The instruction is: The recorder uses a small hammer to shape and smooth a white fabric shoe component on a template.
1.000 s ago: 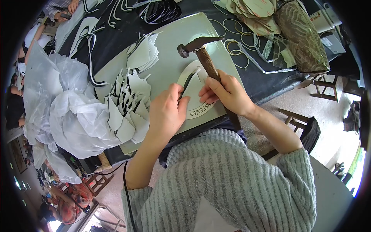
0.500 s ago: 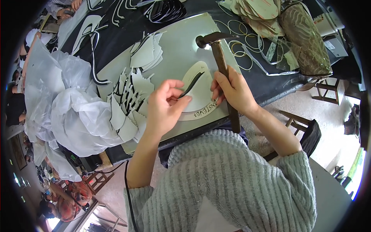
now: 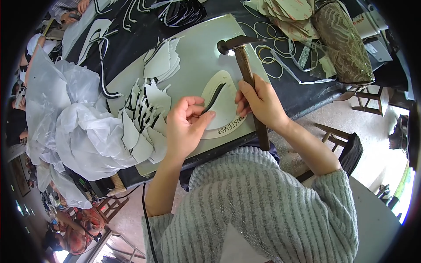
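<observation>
My left hand (image 3: pixel 186 125) pinches the lower end of a narrow black strip (image 3: pixel 216 94) between thumb and fingers. The strip curves over a pale rounded template (image 3: pixel 224 117) with dark handwriting along its lower edge, which lies on a grey-green board (image 3: pixel 197 50). Wrapped in my right hand (image 3: pixel 265 103) is a hammer (image 3: pixel 244 65) with a wooden handle; its dark metal head points away from me, above the board. Some right fingertips rest near the template's right edge. To the left of my left hand lie pale cut pieces with black edging (image 3: pixel 149 105), overlapping.
Crumpled clear plastic (image 3: pixel 87 136) bulges over the left of the table. Elastic loops (image 3: pixel 274 50), stacked pale pieces (image 3: pixel 287 15) and a patterned roll (image 3: pixel 344 44) lie at the far right. A co-worker's hands (image 3: pixel 74 13) show at the far left. Wooden stools (image 3: pixel 337 138) stand at right.
The whole view has shifted slightly to the left. Both hands keep their holds, and the strip and hammer stay nearly in place relative to the board.
</observation>
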A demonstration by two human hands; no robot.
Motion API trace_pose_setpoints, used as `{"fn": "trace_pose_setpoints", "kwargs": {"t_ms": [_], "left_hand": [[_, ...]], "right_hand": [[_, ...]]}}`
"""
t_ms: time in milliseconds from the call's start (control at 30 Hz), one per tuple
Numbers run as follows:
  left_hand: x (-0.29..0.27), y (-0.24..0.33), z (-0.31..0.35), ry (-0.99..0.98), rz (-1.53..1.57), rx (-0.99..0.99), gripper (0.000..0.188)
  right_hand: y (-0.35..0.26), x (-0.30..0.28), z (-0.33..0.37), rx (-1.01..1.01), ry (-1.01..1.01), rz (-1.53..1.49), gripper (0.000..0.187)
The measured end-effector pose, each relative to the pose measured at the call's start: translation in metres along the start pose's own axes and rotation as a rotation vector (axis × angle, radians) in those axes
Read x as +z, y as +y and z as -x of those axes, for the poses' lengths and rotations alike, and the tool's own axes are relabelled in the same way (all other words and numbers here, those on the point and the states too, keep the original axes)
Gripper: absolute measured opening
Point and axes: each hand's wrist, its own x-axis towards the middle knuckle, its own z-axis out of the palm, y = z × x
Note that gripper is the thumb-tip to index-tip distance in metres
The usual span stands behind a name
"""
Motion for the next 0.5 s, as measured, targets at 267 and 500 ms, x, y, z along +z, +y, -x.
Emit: {"fn": "trace_pose_setpoints", "kwargs": {"t_ms": [267, 500], "left_hand": [[0.0027, -0.0035, -0.0004, 0.037, -0.107, 0.077, 0.032], [0.0040, -0.0055, 0.0021, 0.077, -0.183, 0.094, 0.032]], "right_hand": [[0.0005, -0.0011, -0.0015, -0.010, -0.005, 0.008, 0.029], [-0.0014, -0.0076, 0.0059, -0.099, -0.204, 0.003, 0.028]]}}
